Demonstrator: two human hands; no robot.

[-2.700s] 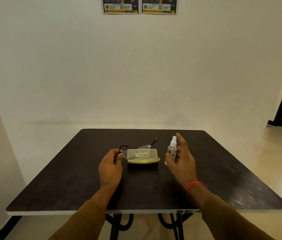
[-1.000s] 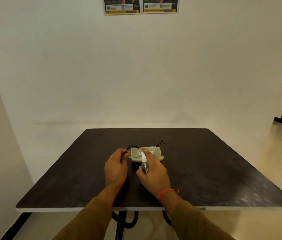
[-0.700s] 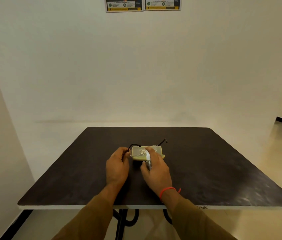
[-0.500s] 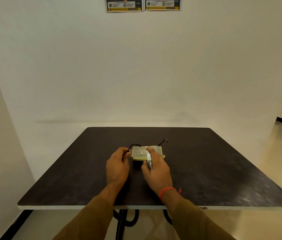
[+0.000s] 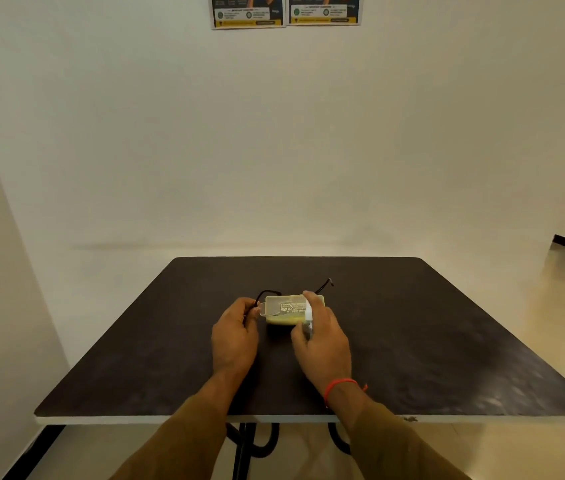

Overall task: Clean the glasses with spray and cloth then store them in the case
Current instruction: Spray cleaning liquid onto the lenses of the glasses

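Left hand grips glasses; right hand clutches spray bottle above case.

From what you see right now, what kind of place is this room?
Probably a plain indoor room, maybe an office or institute: a bare white wall with two printed posters, a dark table and a shiny tiled floor.

case mid-table; glasses over it.
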